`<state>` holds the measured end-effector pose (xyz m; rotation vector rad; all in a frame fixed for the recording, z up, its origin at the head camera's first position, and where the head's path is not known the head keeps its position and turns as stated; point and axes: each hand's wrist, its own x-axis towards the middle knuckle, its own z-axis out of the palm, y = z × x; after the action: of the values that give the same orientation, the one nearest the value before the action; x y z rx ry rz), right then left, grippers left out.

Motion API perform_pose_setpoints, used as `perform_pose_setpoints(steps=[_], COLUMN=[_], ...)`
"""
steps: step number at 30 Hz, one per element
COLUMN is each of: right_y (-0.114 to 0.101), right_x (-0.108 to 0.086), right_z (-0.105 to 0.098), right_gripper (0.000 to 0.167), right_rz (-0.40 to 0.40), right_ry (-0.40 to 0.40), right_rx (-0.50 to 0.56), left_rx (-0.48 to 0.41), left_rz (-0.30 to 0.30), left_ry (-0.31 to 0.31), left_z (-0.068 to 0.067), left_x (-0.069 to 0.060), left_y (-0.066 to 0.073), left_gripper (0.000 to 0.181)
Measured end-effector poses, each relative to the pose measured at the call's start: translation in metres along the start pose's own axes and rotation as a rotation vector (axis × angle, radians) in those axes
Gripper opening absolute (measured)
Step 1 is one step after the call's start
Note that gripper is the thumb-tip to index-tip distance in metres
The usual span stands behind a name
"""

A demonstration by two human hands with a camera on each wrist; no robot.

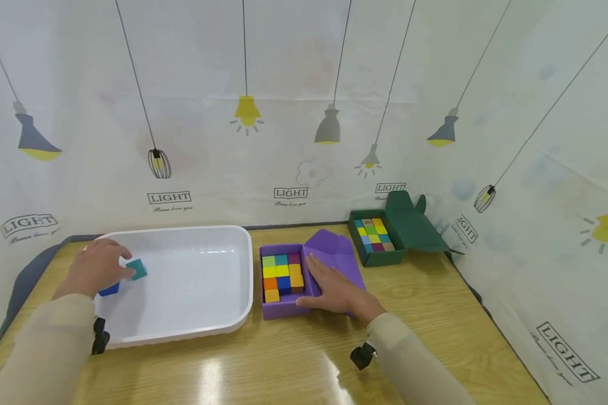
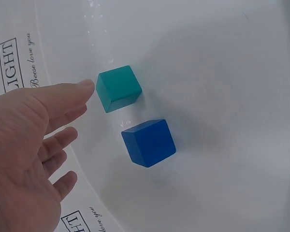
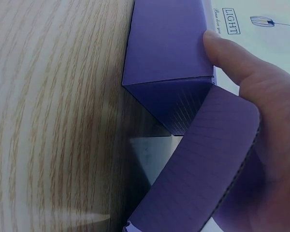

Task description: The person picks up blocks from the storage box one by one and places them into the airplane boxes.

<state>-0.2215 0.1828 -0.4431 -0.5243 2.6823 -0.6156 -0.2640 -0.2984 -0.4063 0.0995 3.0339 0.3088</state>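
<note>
My left hand (image 1: 92, 269) is over the left end of a white tray (image 1: 192, 326). Its thumb tip is right beside a teal cube (image 2: 119, 87), and the fingers are loosely bent with nothing held. A blue cube (image 2: 151, 144) lies close to the teal one; in the head view my hand partly covers it. My right hand (image 1: 334, 288) rests with extended fingers on the right side of an open purple box (image 1: 284, 310), where the lid joins. The right wrist view has the thumb (image 3: 232, 58) on the box's edge. Several coloured cubes (image 1: 282, 271) fill much of this box.
Behind and to the right stands a green box (image 1: 385, 259) packed with coloured cubes, its lid (image 1: 420, 228) folded out to the right. A wooden table (image 1: 263, 365) carries everything. A lamp-printed backdrop (image 1: 294, 152) rises along the table's back and sides.
</note>
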Motion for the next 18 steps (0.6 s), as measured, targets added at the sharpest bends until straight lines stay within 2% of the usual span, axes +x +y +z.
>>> perform_pose_setpoints(steps=[5,10,18], right_y=[0.0002,0.0006,0.001], right_x=[-0.0005,-0.0013,-0.0021], right_z=[0.0006,0.0006,-0.0008], right_gripper=[0.105,0.106,0.106], right_rz=[-0.015,-0.021,-0.038], right_ry=[0.008,0.008,0.016], right_rx=[0.01,0.006,0.017], left_rx=[0.018,0.019,0.057], left_rz=[0.014,-0.007,-0.008], left_ry=[-0.001,-0.005,-0.049], left_z=[0.0003,0.0024,0.0028], left_x=[0.0012,0.0037,0.0099], left_y=[0.0003,-0.0002,-0.0022], left_gripper=[0.039,0.04,0.042])
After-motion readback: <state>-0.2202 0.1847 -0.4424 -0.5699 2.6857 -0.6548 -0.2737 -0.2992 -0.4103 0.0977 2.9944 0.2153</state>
